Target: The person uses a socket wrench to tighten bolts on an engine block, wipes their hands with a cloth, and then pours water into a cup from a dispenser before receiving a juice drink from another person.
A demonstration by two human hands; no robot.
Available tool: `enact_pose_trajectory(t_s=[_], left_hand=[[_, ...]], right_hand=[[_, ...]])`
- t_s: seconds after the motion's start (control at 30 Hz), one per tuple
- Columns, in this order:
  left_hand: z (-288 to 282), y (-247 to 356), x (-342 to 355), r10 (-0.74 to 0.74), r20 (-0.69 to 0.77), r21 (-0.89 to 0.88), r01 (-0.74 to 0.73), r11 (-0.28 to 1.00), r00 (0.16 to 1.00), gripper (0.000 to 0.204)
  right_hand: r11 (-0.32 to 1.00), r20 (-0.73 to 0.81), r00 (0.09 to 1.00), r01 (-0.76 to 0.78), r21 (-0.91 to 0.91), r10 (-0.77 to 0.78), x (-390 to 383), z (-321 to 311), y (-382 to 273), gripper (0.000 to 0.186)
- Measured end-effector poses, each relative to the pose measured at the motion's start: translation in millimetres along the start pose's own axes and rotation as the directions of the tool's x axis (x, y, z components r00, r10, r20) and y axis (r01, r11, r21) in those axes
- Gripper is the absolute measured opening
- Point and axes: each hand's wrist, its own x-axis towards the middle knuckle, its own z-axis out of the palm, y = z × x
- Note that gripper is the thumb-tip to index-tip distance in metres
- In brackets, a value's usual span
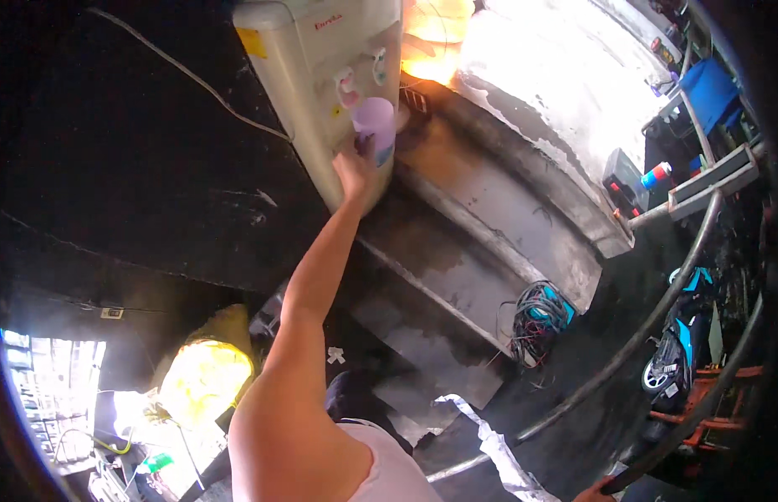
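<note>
My left arm stretches up the middle of the view to a water dispenser [322, 109] with a pale body. My left hand [355, 166] is closed around a lilac plastic cup [376, 115], held close to the dispenser's front. Just above the cup are two taps, one with a pink-red mark [347, 88] and one with a bluish mark [380, 65]. At the lower edge, my right hand [596, 490] shows only in part, its fingers wrapped round a dark handrail [690, 425]. Whether the cup has water in it cannot be seen.
Concrete steps [489, 226] with wet patches run down beside the dispenser. A coil of dark cable [535, 322] lies on a step. Metal railing [632, 343] curves on the right, beyond it a black and blue scooter [678, 356]. A yellow sack [207, 376] stands lower left.
</note>
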Motion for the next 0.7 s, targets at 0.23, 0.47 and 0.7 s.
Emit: enact_pose_trajectory(t_s=[0.23, 0.47, 0.7], left_hand=[[2.5, 7.9, 34.0, 0.055, -0.135, 0.039, -0.051, 0.998, 0.989, 0.021], [-2.3, 1.4, 52.4, 0.103, -0.136, 0.08, -0.093, 0.992, 0.985, 0.018], [7.5, 8.0, 41.2, 0.171, -0.22, 0.089, -0.154, 0.984, 0.96, 0.019]], right_hand=[[0.999, 0.05, 0.999, 0.02, 0.026, -0.021, 0.1, 14.2, 16.6, 0.061], [0.989, 0.059, 0.99, 0.131, -0.063, -0.127, 3.7, 28.2, 28.0, 0.059], [0.997, 0.078, 0.994, 0.079, 0.026, -0.081, 2.9, 21.9, 29.2, 0.056]])
